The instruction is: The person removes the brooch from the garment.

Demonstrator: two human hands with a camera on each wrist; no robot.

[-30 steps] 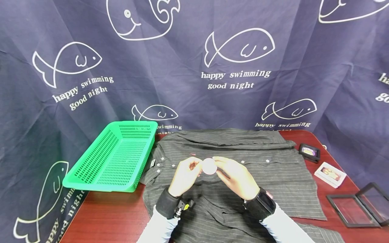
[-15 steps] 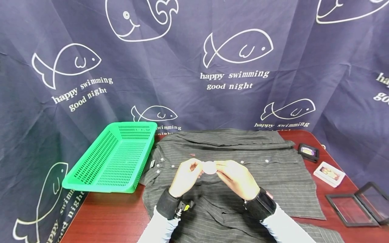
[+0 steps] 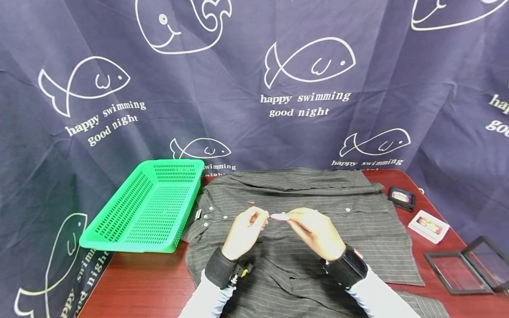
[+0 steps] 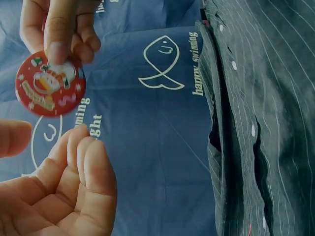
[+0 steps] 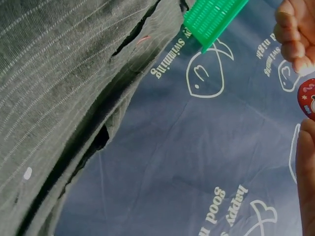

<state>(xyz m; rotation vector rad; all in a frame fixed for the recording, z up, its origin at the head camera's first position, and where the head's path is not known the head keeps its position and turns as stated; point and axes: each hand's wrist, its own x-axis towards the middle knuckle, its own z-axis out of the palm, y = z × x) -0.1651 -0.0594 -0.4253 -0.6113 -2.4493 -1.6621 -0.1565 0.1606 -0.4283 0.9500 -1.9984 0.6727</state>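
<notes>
My right hand [image 3: 314,229] pinches a round red badge [image 4: 51,91] with a cartoon print at its rim, thumb on its printed face in the left wrist view. In the head view the badge is seen nearly edge-on, as a thin pale disc. Just left of it is my left hand [image 3: 245,229], fingers loosely bent and fingertips close to the badge's edge. The left wrist view shows this thumb and these fingers apart, with nothing between them. Beneath both hands a dark grey pinstriped shirt [image 3: 358,251] with white buttons is spread on the table.
On the left stands a green perforated basket [image 3: 195,194]. Along the right side of the reddish table [image 3: 147,282] lie a small black case [image 3: 402,198], a white-edged picture box [image 3: 428,226] and an opened black frame [image 3: 459,274]. A fish-print curtain [image 3: 246,66] hangs behind.
The badge has tilted from showing a full round face to nearly edge-on in the head view. My right hand has shifted slightly right, and the left fingertips now stand apart from the badge.
</notes>
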